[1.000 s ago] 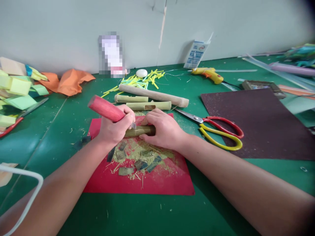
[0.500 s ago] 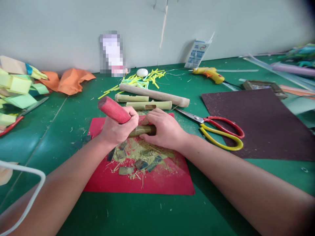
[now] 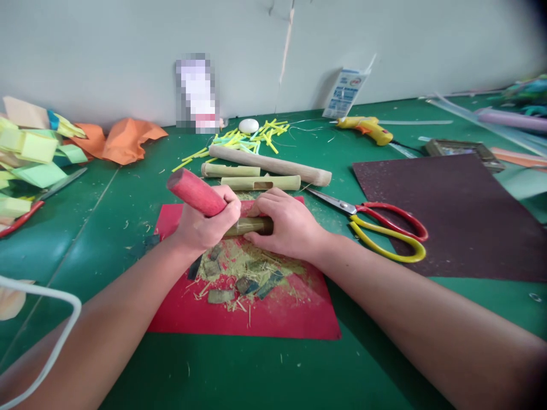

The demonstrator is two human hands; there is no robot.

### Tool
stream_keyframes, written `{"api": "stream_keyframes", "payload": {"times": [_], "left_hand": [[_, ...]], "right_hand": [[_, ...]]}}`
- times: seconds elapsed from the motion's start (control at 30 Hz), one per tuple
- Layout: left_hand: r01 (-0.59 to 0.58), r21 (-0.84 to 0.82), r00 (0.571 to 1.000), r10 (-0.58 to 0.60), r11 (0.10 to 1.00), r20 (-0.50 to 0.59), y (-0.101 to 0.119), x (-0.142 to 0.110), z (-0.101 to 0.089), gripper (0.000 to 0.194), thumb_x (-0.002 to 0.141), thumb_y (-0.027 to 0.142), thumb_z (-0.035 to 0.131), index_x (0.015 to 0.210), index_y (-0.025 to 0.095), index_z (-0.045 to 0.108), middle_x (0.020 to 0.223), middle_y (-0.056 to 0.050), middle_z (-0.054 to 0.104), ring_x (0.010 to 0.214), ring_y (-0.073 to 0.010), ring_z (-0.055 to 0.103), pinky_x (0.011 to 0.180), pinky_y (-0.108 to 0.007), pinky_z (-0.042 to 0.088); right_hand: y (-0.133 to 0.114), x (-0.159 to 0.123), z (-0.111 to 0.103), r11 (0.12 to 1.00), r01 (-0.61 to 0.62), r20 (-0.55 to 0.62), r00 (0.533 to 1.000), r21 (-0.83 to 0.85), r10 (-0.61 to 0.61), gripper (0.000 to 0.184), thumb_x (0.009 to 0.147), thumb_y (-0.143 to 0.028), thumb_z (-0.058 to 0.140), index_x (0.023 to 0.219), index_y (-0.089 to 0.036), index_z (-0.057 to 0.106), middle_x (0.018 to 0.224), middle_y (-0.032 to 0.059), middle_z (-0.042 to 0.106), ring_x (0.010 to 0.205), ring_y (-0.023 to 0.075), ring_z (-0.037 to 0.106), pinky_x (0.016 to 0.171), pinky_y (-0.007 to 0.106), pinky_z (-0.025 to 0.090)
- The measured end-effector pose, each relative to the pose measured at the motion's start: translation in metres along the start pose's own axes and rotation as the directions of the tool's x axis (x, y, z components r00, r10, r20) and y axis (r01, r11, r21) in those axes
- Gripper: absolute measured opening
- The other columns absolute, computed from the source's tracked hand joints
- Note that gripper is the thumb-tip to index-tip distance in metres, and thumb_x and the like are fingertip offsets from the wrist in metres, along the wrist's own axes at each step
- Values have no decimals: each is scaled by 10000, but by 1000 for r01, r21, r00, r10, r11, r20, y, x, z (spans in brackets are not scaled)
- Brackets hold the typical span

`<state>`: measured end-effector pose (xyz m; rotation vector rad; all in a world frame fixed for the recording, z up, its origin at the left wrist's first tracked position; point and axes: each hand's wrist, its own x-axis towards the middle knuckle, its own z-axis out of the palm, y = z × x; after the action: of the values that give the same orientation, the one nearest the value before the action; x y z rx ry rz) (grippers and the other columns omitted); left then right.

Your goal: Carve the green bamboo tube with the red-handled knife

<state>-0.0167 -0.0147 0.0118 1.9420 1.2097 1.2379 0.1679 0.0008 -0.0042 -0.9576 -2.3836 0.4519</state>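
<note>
My left hand (image 3: 207,225) is closed in a fist around a tool with a thick red wooden handle (image 3: 194,191), whose butt tilts up to the left. The tool's working end is hidden behind my fingers. My right hand (image 3: 288,222) grips a short green bamboo tube (image 3: 244,226), pressing it down over a red sheet (image 3: 256,326). The tube's left end disappears behind my left hand. Bamboo dust, fibres and dark green bamboo chips (image 3: 220,296) lie scattered on the sheet. Just beyond my hands rest a bamboo tube with a cut-out (image 3: 280,183) and another notched one (image 3: 231,171).
Open scissors (image 3: 348,209) with red and yellow handles lie right of my right hand, partly on a dark brown sheet (image 3: 461,222). A thicker pale bamboo stick (image 3: 273,165), yellow straw pieces (image 3: 192,156) and a yellow glue gun (image 3: 371,130) sit farther back. Sticky notes (image 3: 38,148) crowd the left.
The camera view has shifted very slightly. The red handle's butt has dipped a little down and left; both hands keep their grips and nearly the same place.
</note>
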Motion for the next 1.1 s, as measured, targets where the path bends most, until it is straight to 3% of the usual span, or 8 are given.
{"api": "stream_keyframes", "payload": {"times": [0.33,0.6,0.93,1.1], "left_hand": [[16,14,1000,-16,1000,-13,-1,0,1,217,788,217,545,575,175,553,567,13,553,558,-114,497,544,-263,423],[-108,103,992,114,989,-59,-4,2,-1,233,861,221,545,637,170,587,628,9,607,586,-99,538,583,-237,462],[-118,134,992,122,984,-26,-1,-3,-3,235,850,228,573,620,178,588,583,9,593,566,-113,538,554,-262,447],[-100,174,993,109,980,-41,-1,-2,-2,249,859,267,587,625,183,593,621,2,615,602,-124,552,573,-262,460]], "right_hand": [[0,0,0,1000,3,3,1000,-5,-3,216,712,-260,696,893,-144,693,851,65,681,840,221,546,763,334,430],[0,0,0,1000,4,-9,1000,-8,-4,199,707,-268,700,858,-141,674,842,66,681,826,217,538,747,330,429],[2,0,-2,1000,25,27,999,-1,-25,247,772,-317,685,948,-146,708,884,82,695,864,234,547,793,361,433],[5,-1,-2,997,54,-14,998,-53,-54,263,851,-384,640,949,-155,725,929,94,696,911,243,553,847,382,433]]}}
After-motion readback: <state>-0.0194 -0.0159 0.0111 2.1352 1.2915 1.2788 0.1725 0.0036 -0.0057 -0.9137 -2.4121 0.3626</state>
